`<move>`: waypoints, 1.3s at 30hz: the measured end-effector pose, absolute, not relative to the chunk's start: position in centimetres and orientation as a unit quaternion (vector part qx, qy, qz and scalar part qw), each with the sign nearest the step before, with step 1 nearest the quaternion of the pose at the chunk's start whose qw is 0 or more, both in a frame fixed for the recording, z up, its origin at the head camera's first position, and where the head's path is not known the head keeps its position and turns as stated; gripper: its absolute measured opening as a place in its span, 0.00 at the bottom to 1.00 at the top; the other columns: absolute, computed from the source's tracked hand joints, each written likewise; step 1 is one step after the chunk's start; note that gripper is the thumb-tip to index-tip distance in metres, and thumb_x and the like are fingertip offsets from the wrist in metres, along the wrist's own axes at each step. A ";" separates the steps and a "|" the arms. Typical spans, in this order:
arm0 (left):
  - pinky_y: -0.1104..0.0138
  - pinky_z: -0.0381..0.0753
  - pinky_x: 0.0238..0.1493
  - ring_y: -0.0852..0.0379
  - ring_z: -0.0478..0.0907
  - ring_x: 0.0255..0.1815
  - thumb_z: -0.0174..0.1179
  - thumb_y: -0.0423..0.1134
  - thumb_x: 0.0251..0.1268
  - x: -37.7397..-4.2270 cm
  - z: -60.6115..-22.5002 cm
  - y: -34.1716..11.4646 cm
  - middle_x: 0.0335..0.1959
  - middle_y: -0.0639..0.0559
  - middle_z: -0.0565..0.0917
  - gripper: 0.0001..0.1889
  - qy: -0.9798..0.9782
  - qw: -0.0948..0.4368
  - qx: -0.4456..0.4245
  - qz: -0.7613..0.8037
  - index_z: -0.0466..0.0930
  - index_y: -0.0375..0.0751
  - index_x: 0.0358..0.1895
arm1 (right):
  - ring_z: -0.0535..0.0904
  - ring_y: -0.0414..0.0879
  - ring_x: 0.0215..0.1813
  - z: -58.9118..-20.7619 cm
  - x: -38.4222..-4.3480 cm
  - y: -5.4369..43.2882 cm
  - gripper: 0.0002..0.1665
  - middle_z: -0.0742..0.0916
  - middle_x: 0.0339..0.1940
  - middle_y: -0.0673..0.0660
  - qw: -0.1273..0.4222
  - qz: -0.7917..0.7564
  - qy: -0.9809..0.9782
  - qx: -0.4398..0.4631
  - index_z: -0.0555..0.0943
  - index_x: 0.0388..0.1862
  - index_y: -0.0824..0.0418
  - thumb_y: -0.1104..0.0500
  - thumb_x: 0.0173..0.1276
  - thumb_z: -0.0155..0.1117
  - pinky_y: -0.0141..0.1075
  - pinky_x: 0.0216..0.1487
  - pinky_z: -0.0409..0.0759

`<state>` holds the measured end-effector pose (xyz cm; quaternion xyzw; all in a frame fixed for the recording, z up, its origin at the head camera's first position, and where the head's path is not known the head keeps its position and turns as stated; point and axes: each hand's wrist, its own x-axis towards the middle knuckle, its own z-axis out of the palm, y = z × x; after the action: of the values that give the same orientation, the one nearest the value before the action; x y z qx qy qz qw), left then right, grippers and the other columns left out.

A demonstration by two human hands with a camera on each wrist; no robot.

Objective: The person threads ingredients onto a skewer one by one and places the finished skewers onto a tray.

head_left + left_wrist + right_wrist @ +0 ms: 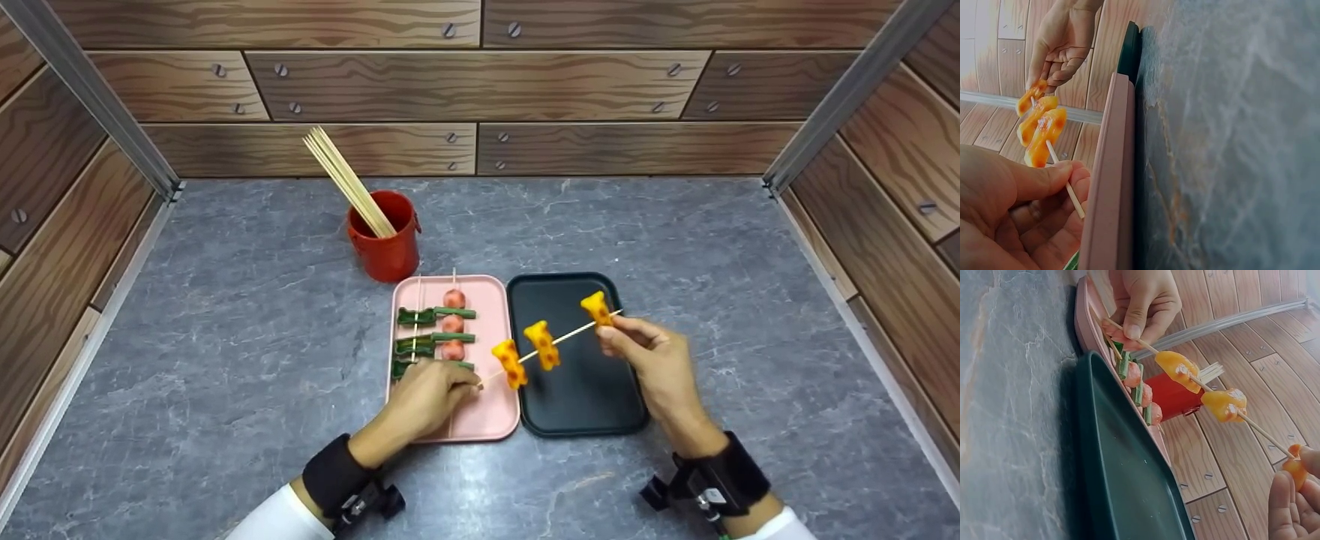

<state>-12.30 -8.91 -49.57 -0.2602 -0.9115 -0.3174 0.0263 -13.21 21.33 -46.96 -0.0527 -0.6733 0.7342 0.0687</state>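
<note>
A thin wooden skewer (576,331) slants over the two trays, carrying three yellow pieces with brown spots (541,345). My left hand (427,397) pinches its lower end between thumb and fingers, as the left wrist view also shows. At the other end, my right hand (664,367) pinches the last yellow piece (1296,472) by the skewer's tip. Below the left hand is a pink tray (491,296) holding skewers with green pepper-like pieces (416,317), pink balls (453,324) and green stalks (463,337). The hand hides part of them. Under the yellow pieces lies a dark green tray (577,401).
Behind the pink tray stands a red bucket (386,259) with a bundle of bare wooden skewers (349,180) leaning left. The trays sit side by side on a grey marbled tabletop (247,322). Wood-patterned walls (480,82) enclose the back and both sides.
</note>
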 end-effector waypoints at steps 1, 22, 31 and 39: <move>0.58 0.90 0.46 0.51 0.92 0.41 0.71 0.33 0.64 -12.2 -49.5 -8.9 0.38 0.50 0.94 0.05 -0.910 0.026 -0.263 -0.319 0.94 0.45 0.40 | 0.88 0.36 0.32 -47.2 -13.1 20.9 0.11 0.92 0.29 0.44 0.059 0.724 -0.686 -0.054 0.92 0.41 0.59 0.73 0.67 0.71 0.29 0.39 0.88; 0.60 0.88 0.42 0.55 0.92 0.37 0.71 0.38 0.68 -11.8 -48.5 -7.6 0.36 0.54 0.94 0.04 -0.908 0.032 -0.263 -0.326 0.94 0.47 0.40 | 0.88 0.41 0.31 -47.7 -12.4 18.0 0.07 0.91 0.29 0.46 0.049 0.714 -0.693 -0.084 0.86 0.45 0.75 0.74 0.69 0.67 0.30 0.37 0.89; 0.60 0.88 0.42 0.56 0.91 0.37 0.71 0.37 0.67 -11.6 -48.3 -7.4 0.34 0.54 0.94 0.03 -0.904 0.049 -0.276 -0.324 0.94 0.46 0.38 | 0.90 0.43 0.31 -47.8 -12.3 17.8 0.09 0.93 0.30 0.46 0.082 0.732 -0.670 -0.093 0.87 0.47 0.75 0.74 0.69 0.68 0.32 0.36 0.90; 0.63 0.88 0.41 0.57 0.91 0.36 0.71 0.36 0.66 -11.2 -48.6 -7.2 0.32 0.54 0.93 0.02 -0.903 0.079 -0.291 -0.307 0.93 0.46 0.36 | 0.89 0.42 0.33 -47.8 -12.7 18.2 0.07 0.91 0.32 0.49 0.020 0.764 -0.637 -0.100 0.85 0.43 0.68 0.75 0.72 0.63 0.31 0.39 0.90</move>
<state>-11.23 -7.22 -48.59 -0.2911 -0.9027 -0.3068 0.0787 -12.74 18.20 -47.83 -0.0996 -0.6367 0.7644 0.0196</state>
